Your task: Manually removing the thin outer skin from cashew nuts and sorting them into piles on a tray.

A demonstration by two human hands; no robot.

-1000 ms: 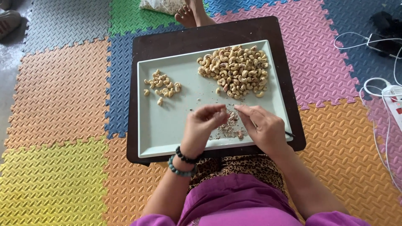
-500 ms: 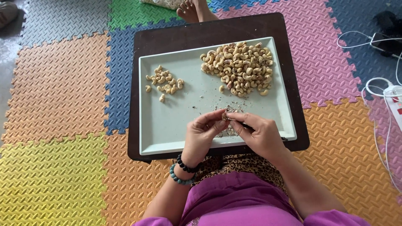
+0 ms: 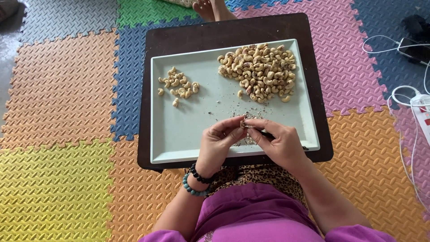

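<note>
A smooth, matt plastic-looking tray (image 3: pixel 179 130) lies on a dark wooden table (image 3: pixel 224 33) over embossed foam mats (image 3: pixel 62 89).

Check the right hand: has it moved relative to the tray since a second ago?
Yes. The right hand has shifted left toward the left hand along the tray's near rim; both sets of fingers now meet on one cashew, above the pile of skins.

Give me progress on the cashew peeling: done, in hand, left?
Done: a small pile of pale peeled cashews at the tray's far left. In hand: one cashew pinched between the left hand and right hand, over a scatter of skin flakes; the right hand also seems to hold a thin dark tool. Left: the much larger pile of cashews at the far right, many still with brown skin. Early, by the look.
</note>
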